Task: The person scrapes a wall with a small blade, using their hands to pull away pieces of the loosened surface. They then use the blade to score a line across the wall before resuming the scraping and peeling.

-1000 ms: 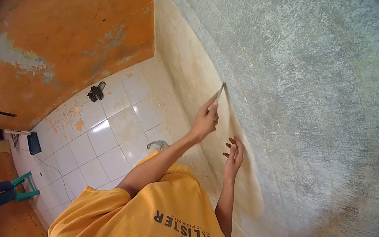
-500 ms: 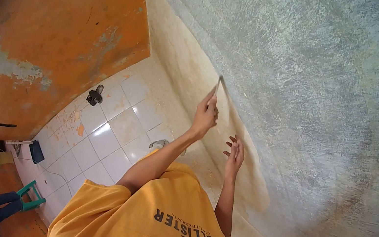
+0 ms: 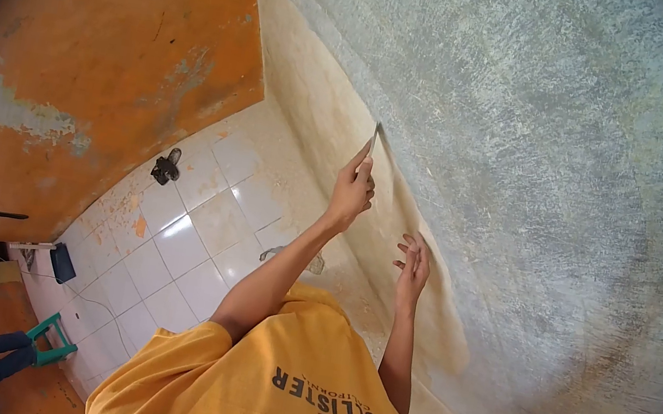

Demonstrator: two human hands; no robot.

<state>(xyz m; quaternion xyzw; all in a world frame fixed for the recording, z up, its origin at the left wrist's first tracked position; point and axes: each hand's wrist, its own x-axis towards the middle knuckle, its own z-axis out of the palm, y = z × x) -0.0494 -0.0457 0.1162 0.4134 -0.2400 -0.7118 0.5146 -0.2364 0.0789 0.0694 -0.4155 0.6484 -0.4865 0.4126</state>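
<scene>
My left hand (image 3: 354, 191) is closed around a thin scraper (image 3: 375, 140), seen nearly edge-on. Its tip meets the wall where the grey-green scraped surface (image 3: 545, 171) borders a smooth cream band (image 3: 330, 77). To the right and lower down, my right hand (image 3: 412, 276) hovers close to the cream band with nothing in it, its fingers apart and slightly bent. Both arms reach out from my yellow printed shirt (image 3: 275, 397).
An orange wall (image 3: 126, 27) with peeled patches meets this one at a corner. White floor tiles (image 3: 195, 246) carry paint flakes, a dark object (image 3: 166, 167) and a crumpled clear thing (image 3: 310, 261). At lower left, a person's trouser legs (image 3: 0, 354) are beside a green stool (image 3: 52, 343).
My left hand and the scraper have shifted slightly left and up along the border. My right hand stays almost in place, with its fingers a little changed.
</scene>
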